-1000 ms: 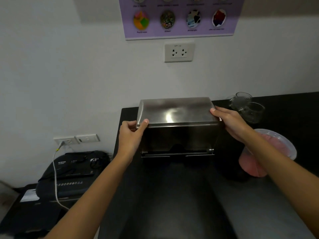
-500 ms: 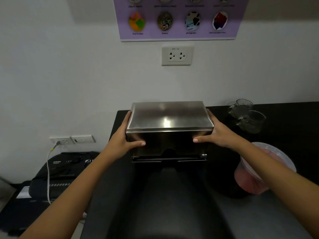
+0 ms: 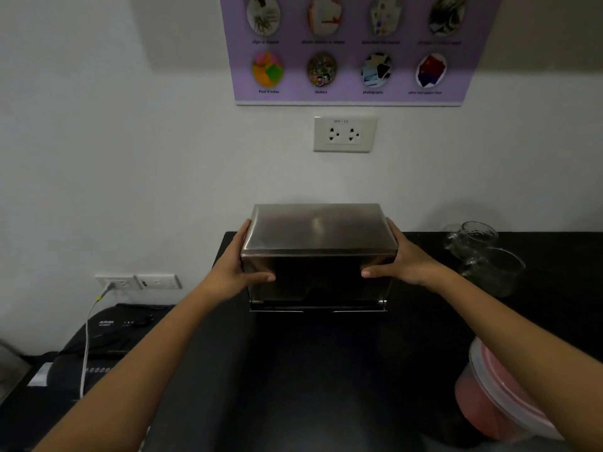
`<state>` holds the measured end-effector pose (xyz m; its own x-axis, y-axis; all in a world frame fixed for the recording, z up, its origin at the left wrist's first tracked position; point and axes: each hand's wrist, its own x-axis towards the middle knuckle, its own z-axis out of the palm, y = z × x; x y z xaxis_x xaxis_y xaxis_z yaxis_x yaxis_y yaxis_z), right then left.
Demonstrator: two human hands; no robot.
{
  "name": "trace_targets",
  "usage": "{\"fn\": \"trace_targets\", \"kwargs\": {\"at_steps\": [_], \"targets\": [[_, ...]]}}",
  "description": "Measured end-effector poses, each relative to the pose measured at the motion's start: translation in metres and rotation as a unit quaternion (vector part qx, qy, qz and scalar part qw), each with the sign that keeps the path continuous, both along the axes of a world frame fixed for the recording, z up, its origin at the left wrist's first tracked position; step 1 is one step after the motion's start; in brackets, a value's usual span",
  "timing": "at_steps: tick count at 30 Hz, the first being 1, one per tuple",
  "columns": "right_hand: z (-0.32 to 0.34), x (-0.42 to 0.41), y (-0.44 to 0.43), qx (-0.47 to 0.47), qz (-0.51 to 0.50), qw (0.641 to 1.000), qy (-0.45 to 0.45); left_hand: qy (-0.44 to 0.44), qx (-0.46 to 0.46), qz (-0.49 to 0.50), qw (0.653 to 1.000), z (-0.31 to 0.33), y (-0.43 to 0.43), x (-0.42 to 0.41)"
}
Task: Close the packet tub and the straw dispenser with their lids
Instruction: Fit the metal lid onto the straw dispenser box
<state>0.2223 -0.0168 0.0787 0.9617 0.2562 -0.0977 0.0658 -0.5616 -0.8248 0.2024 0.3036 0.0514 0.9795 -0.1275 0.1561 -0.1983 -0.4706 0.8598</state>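
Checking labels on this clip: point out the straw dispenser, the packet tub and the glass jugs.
straw dispenser (image 3: 316, 228): head view, middle of its steel lid.
packet tub (image 3: 489, 402): head view, pink side wall.
glass jugs (image 3: 499, 272): head view, nearer jug's wall.

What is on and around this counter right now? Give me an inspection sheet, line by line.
Surface: black counter, bare in front of the steel box.
Job's things: straw dispenser, a steel box with its lid down; packet tub at the right edge, pink contents, clear lid on it.
Clutter: two glass jugs at the back right.
Hands: left hand and right hand grip the dispenser's two sides, thumbs on its front.
Cables: one pale cable plugged into the low wall socket.
Surroundings: white wall, double socket, purple poster, black machine down on the left.
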Motion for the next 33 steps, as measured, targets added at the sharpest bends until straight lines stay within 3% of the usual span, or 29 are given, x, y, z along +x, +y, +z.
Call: {"fn": "trace_targets", "kwargs": {"at_steps": [33], "targets": [[-0.001, 0.082, 0.008, 0.009, 0.021, 1.000, -0.017, 0.027, 0.025, -0.006, 0.999, 0.013, 0.000, 0.078]]}}
